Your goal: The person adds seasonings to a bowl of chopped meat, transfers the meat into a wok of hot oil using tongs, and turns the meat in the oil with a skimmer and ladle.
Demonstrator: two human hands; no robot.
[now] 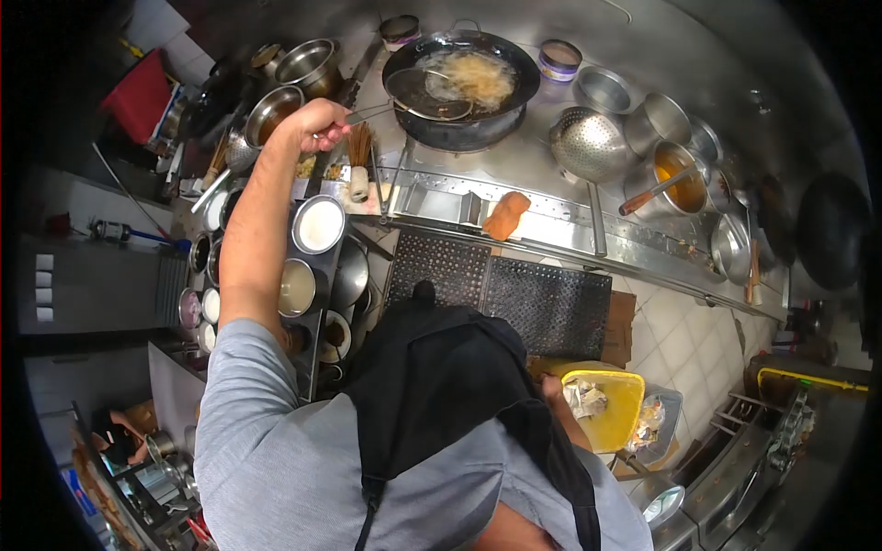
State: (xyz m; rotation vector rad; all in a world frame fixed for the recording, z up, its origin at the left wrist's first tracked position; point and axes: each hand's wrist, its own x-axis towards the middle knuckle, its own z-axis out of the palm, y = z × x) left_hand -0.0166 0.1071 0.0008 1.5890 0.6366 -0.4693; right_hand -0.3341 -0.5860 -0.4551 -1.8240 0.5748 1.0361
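Note:
My left hand (322, 126) is closed around the handle of a wire skimmer (418, 99). The round skimmer head is over the near left side of a black wok (522, 87), where pale golden food (482, 81) bubbles in oil. Low on my right, my right hand (553, 389) grips the left edge of a yellow tub (627, 397). Some whitish scraps lie inside the tub; part of that hand's fingers is hidden.
A perforated ladle (588, 142) and metal pots (657, 124) stand right of the wok. An orange-brown cloth (506, 215) lies on the counter's front ledge. Containers of white liquid (320, 225) are on my left. Black perforated mats (547, 303) cover the floor ahead.

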